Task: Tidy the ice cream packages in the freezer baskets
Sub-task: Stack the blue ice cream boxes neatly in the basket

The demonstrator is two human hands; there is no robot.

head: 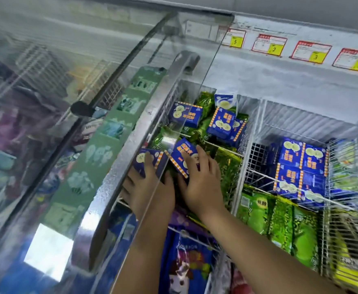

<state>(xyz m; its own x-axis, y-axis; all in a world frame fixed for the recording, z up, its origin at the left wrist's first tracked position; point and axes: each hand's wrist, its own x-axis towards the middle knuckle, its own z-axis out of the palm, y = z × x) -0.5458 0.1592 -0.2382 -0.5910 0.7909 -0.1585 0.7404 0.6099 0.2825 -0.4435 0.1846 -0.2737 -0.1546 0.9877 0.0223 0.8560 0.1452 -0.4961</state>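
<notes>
Head view, looking down into a shop freezer. Nearest, low down: two bare arms reaching up and in, over a purple bag (186, 262) with a cartoon face.

Just past the bag, both hands side by side, close but not touching. Left hand (150, 187) seen through the edge of the glass lid (110, 81), one finger straight on top of a flat blue box (139, 161), outer fingers hidden behind the lid's metal handle (131, 158). Right hand (199, 183) spread flat, fingers straight, pressing on a tilted blue box (181, 151) just beside the first one. Both boxes in the left basket (245, 128), on top of shiny green packs (229, 166).

Farther back in the same basket, loose blue boxes (221, 122) lying at odd angles among more green packs.

To the right, past a white wire wall, the right basket (297, 117). In its front part, a green row (280, 221) of packs standing side by side. Behind a wire bar, stacked blue boxes (301, 164), tidy and close together.

Off to the left, a green sticker strip (101, 149) along the lid, with blurry packs under the glass.

Farthest away, on the frosty back wall, red and yellow price tags (269, 46) with the numbers 5, 2, 3 and 3.
</notes>
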